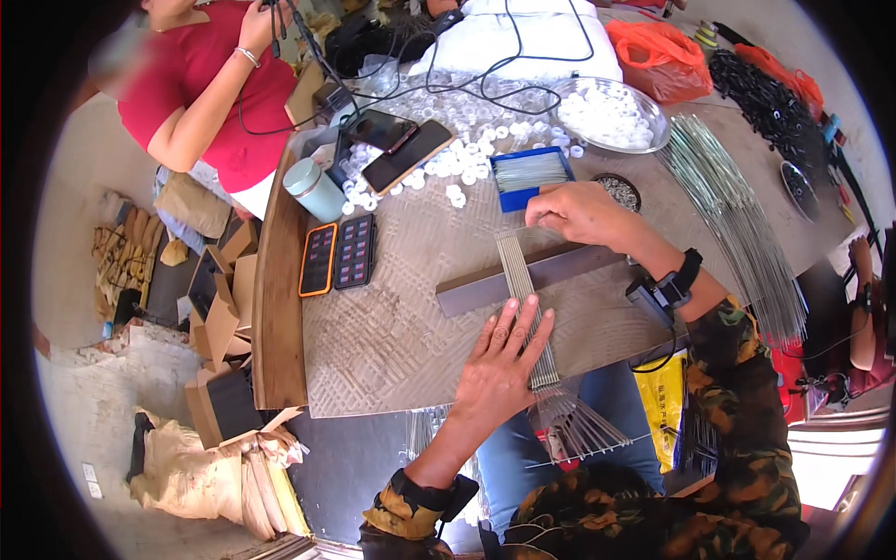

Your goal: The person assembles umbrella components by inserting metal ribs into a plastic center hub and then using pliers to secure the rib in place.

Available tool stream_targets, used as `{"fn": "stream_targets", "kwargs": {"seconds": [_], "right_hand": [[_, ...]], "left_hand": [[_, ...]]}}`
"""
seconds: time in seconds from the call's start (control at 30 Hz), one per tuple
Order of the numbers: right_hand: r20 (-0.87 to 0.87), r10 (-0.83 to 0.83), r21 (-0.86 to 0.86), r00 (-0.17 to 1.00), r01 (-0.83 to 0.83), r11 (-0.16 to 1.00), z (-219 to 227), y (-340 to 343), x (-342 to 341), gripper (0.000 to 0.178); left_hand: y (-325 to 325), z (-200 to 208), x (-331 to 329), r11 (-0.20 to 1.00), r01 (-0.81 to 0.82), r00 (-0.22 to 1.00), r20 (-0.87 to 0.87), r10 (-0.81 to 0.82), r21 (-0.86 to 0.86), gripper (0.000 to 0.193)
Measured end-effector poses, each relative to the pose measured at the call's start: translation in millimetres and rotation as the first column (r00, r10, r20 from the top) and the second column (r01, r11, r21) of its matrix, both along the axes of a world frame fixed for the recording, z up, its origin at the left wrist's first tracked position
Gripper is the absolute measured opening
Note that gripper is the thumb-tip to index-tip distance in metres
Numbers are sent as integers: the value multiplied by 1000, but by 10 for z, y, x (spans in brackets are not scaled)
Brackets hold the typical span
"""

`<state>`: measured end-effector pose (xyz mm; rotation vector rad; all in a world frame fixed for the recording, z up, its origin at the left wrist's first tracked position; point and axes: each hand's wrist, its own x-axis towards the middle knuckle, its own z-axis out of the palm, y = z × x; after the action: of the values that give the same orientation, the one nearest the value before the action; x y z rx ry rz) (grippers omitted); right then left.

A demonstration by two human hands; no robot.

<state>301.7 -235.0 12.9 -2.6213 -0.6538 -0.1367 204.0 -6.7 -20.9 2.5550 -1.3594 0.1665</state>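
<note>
A flat row of thin metal rods [516, 266] lies side by side across a long grey-brown bar [471, 292] on the table. Their near ends fan out past the table edge over my lap, where a thin cross rod spans them. My left hand [499, 369] rests flat on the rods with its fingers stretched, just on the near side of the bar. At the rods' far end, my right hand [583, 217] has thumb and fingers pressed together; what they pinch is too small to make out. Just beyond it sits a blue tray [509, 202] of thin, pale sticks.
A dish of small metal bits [638, 199] and a metal bowl of white rings [664, 131] stand beyond my right hand. Long wires [733, 219] lie right. Phones [408, 157], a light-blue cup [315, 191] and an orange-edged case [318, 261] lie left. A person [219, 103] stands far left.
</note>
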Motion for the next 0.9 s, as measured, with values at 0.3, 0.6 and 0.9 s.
{"fn": "stream_targets", "kwargs": {"seconds": [0.3, 0.6, 0.9], "right_hand": [[85, -6, 20, 996, 4, 1000, -24, 30, -58, 9], [107, 136, 178, 985, -153, 972, -141, 257, 72, 31], [17, -9, 70, 1000, 8, 998, 891, 99, -1745, 18]], "left_hand": [[-8, 38, -89, 999, -21, 997, -75, 18, -38, 90], [10, -5, -40, 1000, 16, 997, -74, -17, -21, 87], [113, 51, -62, 1000, -9, 999, -32, 9, -3, 88]]}}
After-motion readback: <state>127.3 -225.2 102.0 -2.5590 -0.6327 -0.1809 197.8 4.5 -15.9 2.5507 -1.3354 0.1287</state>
